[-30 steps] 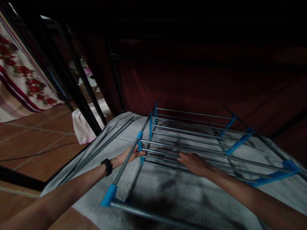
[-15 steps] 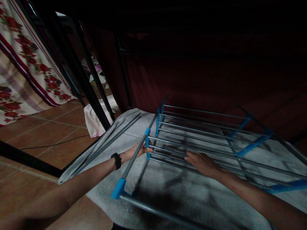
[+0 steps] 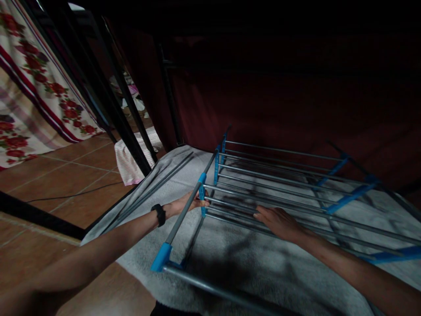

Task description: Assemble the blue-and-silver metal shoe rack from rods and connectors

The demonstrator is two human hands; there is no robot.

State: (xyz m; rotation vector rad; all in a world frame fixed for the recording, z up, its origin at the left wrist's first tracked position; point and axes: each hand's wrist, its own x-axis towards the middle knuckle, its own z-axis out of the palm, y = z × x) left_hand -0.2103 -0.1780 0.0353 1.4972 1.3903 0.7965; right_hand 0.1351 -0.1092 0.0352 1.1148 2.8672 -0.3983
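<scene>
A rack of grey metal tubes (image 3: 243, 190) joined by blue plastic connectors (image 3: 202, 197) lies across a grey blanket (image 3: 243, 267); it looks like a shoe rack. My left hand (image 3: 187, 202), with a dark band on its wrist, is closed at one blue connector, its fingertips by the tube ends and partly hidden behind the side tube. Further right, my right hand (image 3: 278, 223) is closed over the middle of the lower tubes. Its fingers are bent and their undersides are out of sight. A blue corner piece (image 3: 161, 257) joins the side tube to the nearest long tube.
Several loose grey rods (image 3: 158, 188) lie on the blanket at the left. Black metal posts (image 3: 121, 105) rise beyond them, and a dark red cloth (image 3: 263, 105) hangs behind the rack. A striped cloth (image 3: 131, 160) and a cable (image 3: 79, 193) are on the tiled floor.
The view has shifted slightly. Both hands keep nearly the same places on the rack, and the rack shows no clear movement.
</scene>
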